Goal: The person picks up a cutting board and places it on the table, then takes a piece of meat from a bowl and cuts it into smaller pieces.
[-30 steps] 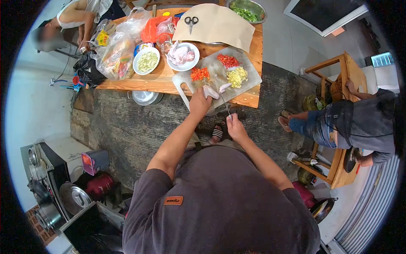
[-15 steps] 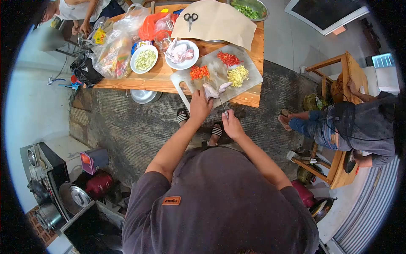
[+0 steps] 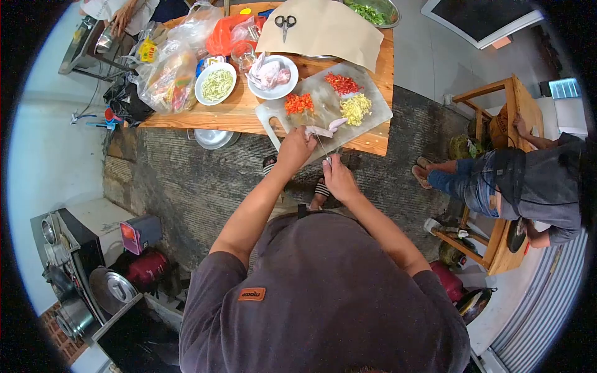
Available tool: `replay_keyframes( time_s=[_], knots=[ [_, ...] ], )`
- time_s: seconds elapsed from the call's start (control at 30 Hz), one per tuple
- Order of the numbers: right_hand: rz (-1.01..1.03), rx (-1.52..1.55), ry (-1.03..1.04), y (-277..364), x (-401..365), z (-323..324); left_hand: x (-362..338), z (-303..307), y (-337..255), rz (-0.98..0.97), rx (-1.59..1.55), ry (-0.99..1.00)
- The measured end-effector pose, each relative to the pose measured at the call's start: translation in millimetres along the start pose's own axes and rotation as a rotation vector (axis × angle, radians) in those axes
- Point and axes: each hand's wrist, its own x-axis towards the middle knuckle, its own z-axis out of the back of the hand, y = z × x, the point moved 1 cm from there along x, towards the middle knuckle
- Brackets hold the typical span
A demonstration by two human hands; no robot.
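On the near edge of the cutting board [image 3: 377, 114], my left hand [image 3: 297, 148] is closed on a pale raw chicken piece [image 3: 319, 131], which looks like part of a wing. My right hand [image 3: 339, 177] grips a knife [image 3: 321, 147], its thin blade reaching to the chicken piece. Whether the edge is in the meat cannot be made out. A smaller chicken piece [image 3: 337, 124] lies just right of it. Farther up the board are chopped orange-red pepper [image 3: 298, 103], chopped red pepper [image 3: 342, 84] and chopped yellow bits [image 3: 356, 109]. More raw chicken [image 3: 270, 75] rests in a white bowl [image 3: 293, 69].
Left of the chicken stands a bowl of pale green shreds [image 3: 216, 86], beside plastic bags [image 3: 168, 78]. Scissors [image 3: 285, 26] lie on brown paper [image 3: 323, 31]; a metal bowl of greens [image 3: 367, 11] is behind. One person [image 3: 528, 180] stands right, another [image 3: 127, 15] far left.
The chicken piece has turned to lie more sideways under my left hand. My right hand and the knife have shifted slightly up and left. The far-left person's hands have moved up.
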Motion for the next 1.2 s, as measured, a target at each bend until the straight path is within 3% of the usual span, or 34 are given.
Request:
replay_keyframes(
  time_s=[0.43,0.5,1.2],
  knots=[
    [-0.068,0.015,0.033,-0.4,9.8,-2.9,22.8,11.1,30.6,0.053,-0.189,0.158],
    [-0.056,-0.056,0.021,2.8,11.2,-1.5,24.5,9.0,30.9,-0.036,-0.165,0.113],
    [0.007,-0.076,-0.029,25.2,24.5,-2.2,23.9,13.9,23.7,-0.075,0.053,0.149]
  ],
)
